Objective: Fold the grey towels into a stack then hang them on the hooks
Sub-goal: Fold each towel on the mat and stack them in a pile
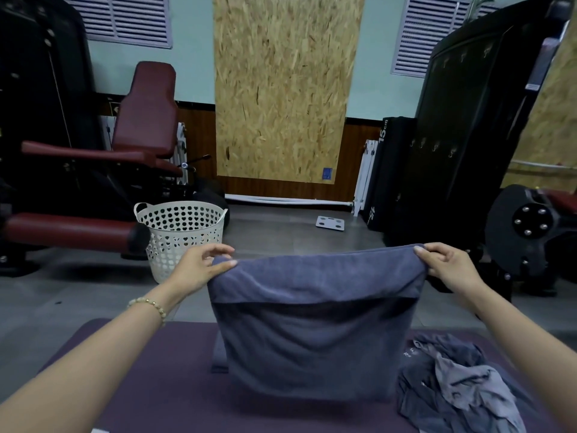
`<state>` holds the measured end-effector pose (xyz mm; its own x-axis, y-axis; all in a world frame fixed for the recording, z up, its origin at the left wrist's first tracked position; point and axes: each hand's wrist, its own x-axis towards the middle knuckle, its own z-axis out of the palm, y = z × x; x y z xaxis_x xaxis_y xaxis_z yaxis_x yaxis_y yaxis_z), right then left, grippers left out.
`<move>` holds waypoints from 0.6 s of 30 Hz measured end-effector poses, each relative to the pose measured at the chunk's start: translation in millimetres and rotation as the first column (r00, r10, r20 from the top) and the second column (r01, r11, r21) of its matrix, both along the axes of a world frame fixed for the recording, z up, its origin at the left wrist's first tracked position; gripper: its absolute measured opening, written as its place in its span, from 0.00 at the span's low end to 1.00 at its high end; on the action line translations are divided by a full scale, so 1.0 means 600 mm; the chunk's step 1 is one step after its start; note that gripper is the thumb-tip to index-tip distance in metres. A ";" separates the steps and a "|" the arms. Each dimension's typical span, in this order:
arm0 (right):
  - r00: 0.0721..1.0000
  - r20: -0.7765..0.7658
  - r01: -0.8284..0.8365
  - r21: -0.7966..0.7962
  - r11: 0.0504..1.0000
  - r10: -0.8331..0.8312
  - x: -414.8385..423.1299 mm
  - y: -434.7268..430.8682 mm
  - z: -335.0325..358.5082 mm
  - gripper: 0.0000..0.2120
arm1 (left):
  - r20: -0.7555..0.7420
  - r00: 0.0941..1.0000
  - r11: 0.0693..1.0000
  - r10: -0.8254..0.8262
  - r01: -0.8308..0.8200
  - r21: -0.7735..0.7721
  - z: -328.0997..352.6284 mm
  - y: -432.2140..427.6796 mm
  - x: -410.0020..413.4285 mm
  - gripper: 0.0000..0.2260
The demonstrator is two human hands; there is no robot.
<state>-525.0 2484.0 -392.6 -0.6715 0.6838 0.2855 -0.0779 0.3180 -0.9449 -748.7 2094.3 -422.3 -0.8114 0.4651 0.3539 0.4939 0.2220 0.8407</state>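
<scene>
— Why do you hold your hands so wide apart?
— Your left hand (pixel 206 264) and right hand (pixel 446 264) each pinch a top corner of the grey towel (pixel 312 323). That pulls its folded edge taut between them, so the doubled cloth hangs square below, over the surface (pixel 156 370).
— Does it touch?
— Cannot tell.
— And the rest?
— The crumpled towels (pixel 452 385) lie below your right hand, probably handy for folding next; the hooks (pixel 437 146) wait well beyond it

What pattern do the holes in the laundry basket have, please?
Heart-shaped holes in a white basket, head view.
</scene>
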 end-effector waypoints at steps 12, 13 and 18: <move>0.972 0.185 -0.169 0.135 0.976 0.143 0.002 0.000 -0.026 0.01 | -0.094 0.985 0.927 -0.147 0.104 -0.359 -0.006 -0.031 -0.035 0.08; 0.976 0.171 -0.162 0.134 0.978 0.138 0.003 0.000 -0.027 0.01 | -0.082 0.987 0.945 -0.135 0.104 -0.310 -0.004 -0.035 -0.036 0.08; 0.983 0.139 -0.144 0.164 0.976 0.122 0.002 -0.002 -0.034 0.05 | 0.219 0.970 0.988 -0.111 0.131 -0.083 0.003 -0.042 -0.028 0.05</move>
<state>-523.7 2482.7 -412.8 -0.7914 0.5337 0.2981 -0.0135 0.4722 -0.8814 -765.4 2068.9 -420.7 -0.7987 0.5879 0.1282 0.3342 0.2563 0.9070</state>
